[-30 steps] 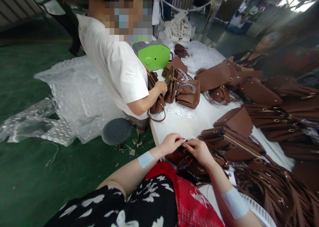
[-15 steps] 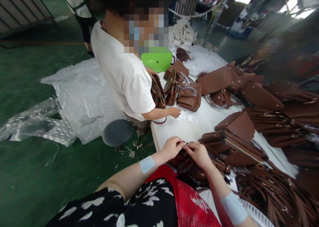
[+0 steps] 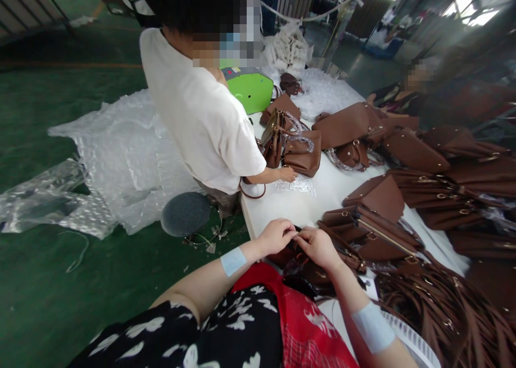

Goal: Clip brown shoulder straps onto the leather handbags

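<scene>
Clock taken from the wearer's meeting fingertips, twelve pointing away. Item: left hand, thumb and forefinger closed in a pinch. Item: right hand, likewise pinched, its tips meeting the left's; any piece gripped between them is too small to tell. Item: brown leather handbag, directly below the hands, running to six o'clock, partly hidden by them. Item: open-zipped handbag, three o'clock. Item: heap of brown straps, four o'clock. Item: white slips, scattered on the white table at twelve. Item: co-worker's hand, twelve, at the slips; a second ago it was at a bag by the table edge. Whether it grips a slip cannot be told. Item: upright handbag, twelve, beyond the slips. Change, wearer's side: practically none; the pinch has held its place, so the close fingerwork over the handbag seems unfinished.
</scene>
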